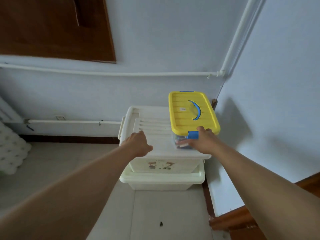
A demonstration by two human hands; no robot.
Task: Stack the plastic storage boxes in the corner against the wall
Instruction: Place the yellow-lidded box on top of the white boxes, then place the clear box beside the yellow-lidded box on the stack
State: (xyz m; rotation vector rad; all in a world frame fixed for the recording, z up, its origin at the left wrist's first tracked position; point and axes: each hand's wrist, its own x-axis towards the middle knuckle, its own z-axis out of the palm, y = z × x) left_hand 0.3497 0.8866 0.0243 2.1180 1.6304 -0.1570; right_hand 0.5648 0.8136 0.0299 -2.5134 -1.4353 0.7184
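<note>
Two white plastic storage boxes stand stacked in the corner: a lower box (161,179) on the floor and an upper box (155,132) with a ribbed lid and a cartoon sticker. On the upper lid's right side sits a small clear box with a yellow lid (192,111), a blue handle and blue clasps. My right hand (201,141) grips its near end beside the blue clasp. My left hand (138,144) rests palm down on the white lid, left of the small box, holding nothing.
Walls meet just right of the stack, with white pipes (121,73) running along them. A dark wooden panel (55,26) hangs at the upper left. A white knobbly cushion (12,149) lies at the left. A wooden door frame (242,217) stands at the lower right.
</note>
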